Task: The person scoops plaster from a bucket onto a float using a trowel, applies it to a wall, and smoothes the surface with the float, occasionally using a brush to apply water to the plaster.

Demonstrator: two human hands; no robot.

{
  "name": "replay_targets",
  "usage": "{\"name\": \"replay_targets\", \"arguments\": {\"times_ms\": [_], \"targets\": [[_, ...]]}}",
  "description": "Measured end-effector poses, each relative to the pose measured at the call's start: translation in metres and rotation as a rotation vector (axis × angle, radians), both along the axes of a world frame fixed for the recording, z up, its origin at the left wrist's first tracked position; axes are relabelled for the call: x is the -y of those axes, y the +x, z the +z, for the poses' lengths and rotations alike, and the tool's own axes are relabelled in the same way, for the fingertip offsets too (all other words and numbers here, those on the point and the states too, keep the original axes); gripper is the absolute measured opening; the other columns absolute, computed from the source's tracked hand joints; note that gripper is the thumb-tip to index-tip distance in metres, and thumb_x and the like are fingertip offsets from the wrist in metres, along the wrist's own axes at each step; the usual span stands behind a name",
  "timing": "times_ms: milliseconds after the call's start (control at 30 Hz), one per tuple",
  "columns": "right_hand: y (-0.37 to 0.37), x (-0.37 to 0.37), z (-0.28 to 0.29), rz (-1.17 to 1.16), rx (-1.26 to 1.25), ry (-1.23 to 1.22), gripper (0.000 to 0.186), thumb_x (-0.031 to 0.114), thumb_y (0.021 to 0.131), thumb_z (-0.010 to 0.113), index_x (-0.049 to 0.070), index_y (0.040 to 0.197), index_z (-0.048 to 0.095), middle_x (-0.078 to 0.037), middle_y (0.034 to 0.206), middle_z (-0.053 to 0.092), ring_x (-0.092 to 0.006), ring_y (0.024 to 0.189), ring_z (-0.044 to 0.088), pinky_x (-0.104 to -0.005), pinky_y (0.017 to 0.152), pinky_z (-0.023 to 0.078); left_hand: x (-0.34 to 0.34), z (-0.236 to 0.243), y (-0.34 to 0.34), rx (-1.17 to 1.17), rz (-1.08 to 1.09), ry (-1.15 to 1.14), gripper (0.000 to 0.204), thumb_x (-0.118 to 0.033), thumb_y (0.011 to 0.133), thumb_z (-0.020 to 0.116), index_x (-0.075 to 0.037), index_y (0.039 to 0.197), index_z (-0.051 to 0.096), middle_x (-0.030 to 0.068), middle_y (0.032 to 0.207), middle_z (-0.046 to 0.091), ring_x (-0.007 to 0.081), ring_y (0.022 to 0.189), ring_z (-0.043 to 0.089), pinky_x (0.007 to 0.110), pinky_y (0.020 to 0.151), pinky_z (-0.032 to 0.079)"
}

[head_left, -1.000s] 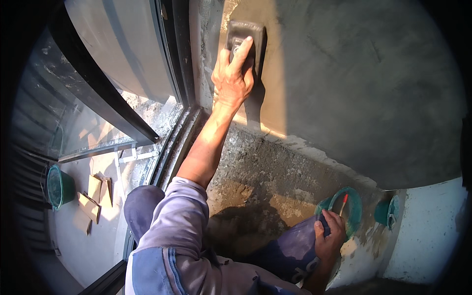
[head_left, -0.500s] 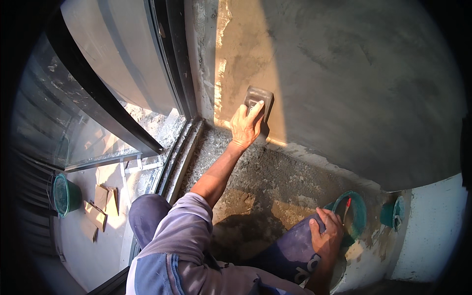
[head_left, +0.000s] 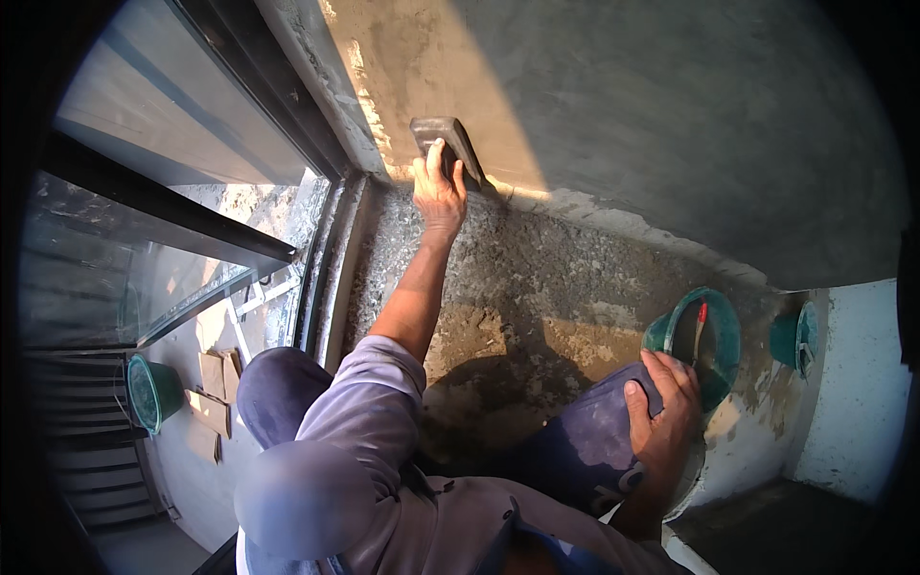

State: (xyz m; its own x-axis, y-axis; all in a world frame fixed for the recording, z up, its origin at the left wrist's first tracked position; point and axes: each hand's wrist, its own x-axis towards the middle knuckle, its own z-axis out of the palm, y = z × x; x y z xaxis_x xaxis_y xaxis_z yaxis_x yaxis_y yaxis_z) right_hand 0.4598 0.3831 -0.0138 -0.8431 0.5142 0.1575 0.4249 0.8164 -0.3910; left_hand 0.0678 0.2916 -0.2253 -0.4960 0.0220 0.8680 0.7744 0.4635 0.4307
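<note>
My left hand (head_left: 439, 199) is closed on a dark plastering float (head_left: 464, 151), its arm stretched forward. The float lies against the sunlit strip of the grey plastered wall (head_left: 661, 125), low down near the floor and close to the door frame. My right hand (head_left: 668, 412) rests on my right knee (head_left: 599, 431), thumb apart from the fingers, holding nothing. Just beyond it stands a green bucket (head_left: 730, 350); a red-handled tool (head_left: 701, 314) leans inside it, its lower end hard to make out.
A dark-framed glass door (head_left: 182, 216) and its floor track (head_left: 331, 259) run along my left. Farther left are another green bucket (head_left: 156, 393) and cardboard pieces (head_left: 209, 412). The floor (head_left: 537, 249) is rough. A smaller green bucket (head_left: 786, 340) stands by the white wall (head_left: 853, 383).
My left hand has moved the float down and slightly left along the wall, and the float is tilted differently. My right hand stays on the knee. The whole view has shifted and turned.
</note>
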Motion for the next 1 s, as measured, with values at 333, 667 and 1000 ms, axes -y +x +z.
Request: {"name": "replay_targets", "arguments": {"times_ms": [333,667,1000], "targets": [[0.037,-0.001,0.026,-0.114,0.007,0.050,0.038,0.020,0.083,0.069,0.000,0.115,0.071,-0.016,0.115,0.070,-0.0358,0.105,0.066,-0.0449,0.092,0.052,-0.063,-0.004,0.150,1.291,-0.376,0.580,0.071,-0.029,0.105,0.056,-0.011,0.157,0.011,0.0215,0.159,0.022,0.0321,0.141,0.035,0.047,0.119,0.027],[0.215,0.044,0.062,-1.036,-0.356,-0.077,0.031,0.024,0.103,0.059,0.001,0.120,0.071,-0.019,0.119,0.069,-0.0280,0.112,0.064,-0.0388,0.098,0.048,-0.104,0.104,0.249,2.313,-1.457,0.181,0.048,-0.017,0.106,0.048,-0.014,0.153,0.040,0.0104,0.142,0.056,0.0245,0.121,0.062,0.040,0.103,0.054],[0.294,0.075,-0.082,-1.273,0.475,-0.298,0.051,0.048,0.090,0.069,0.014,0.128,0.066,-0.017,0.109,0.072,-0.0379,0.105,0.069,-0.0500,0.095,0.052,-0.063,0.038,0.234,2.523,-1.597,-0.246,0.044,-0.032,0.105,0.054,-0.003,0.138,0.055,0.0153,0.127,0.066,0.0272,0.114,0.067,0.042,0.100,0.056]]}}
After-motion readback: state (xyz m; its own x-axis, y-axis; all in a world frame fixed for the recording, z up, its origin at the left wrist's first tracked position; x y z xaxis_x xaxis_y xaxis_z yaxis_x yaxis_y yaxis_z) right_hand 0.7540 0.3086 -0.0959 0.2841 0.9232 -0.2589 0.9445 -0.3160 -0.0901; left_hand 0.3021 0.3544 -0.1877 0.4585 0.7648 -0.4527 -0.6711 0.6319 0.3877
